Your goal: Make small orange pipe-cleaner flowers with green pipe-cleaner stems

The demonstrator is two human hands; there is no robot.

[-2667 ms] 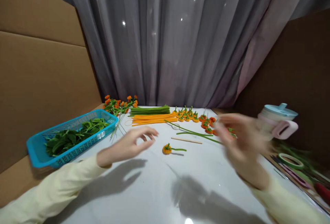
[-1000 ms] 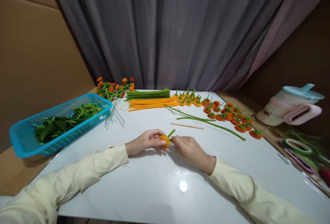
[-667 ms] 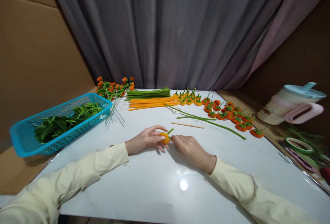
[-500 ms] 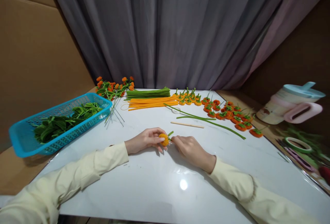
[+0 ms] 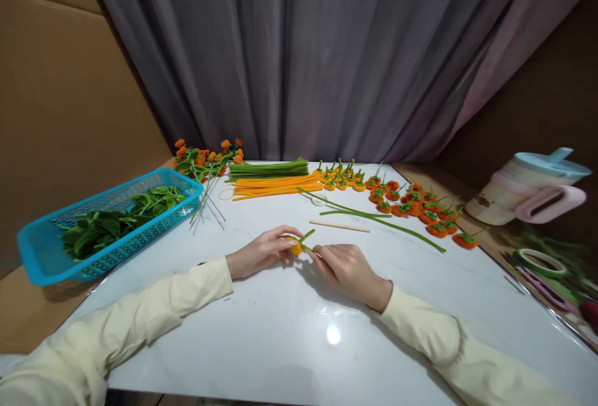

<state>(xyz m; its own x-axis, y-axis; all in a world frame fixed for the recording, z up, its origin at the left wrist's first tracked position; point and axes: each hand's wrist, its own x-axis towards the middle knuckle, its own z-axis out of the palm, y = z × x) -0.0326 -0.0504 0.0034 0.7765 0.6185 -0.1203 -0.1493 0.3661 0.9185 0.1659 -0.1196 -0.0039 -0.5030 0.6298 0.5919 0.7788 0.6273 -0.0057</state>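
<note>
Near the middle of the white table (image 5: 280, 331), my left hand (image 5: 266, 250) pinches a small yellow-orange flower head (image 5: 296, 247). A green stem piece (image 5: 307, 236) sticks up from the flower to the upper right. My right hand (image 5: 348, 271) is closed at the flower's right side, its thumb and forefinger on the tip of a short green strip (image 5: 305, 247) that runs from the flower. Beyond the hands lie a thin wooden stick (image 5: 339, 226) and loose green stems (image 5: 387, 222).
A blue basket (image 5: 116, 249) of green leaves stands left. Behind are green stems (image 5: 268, 170), orange stems (image 5: 275, 186), yellow flower heads (image 5: 342, 184) and orange ones (image 5: 413, 207). At right are a cup (image 5: 509, 188) and green tape (image 5: 542, 264).
The flower has turned in my left hand, so its green side and stem piece now show more. My left fingers have closed in around it, and my right hand has shifted very slightly.
</note>
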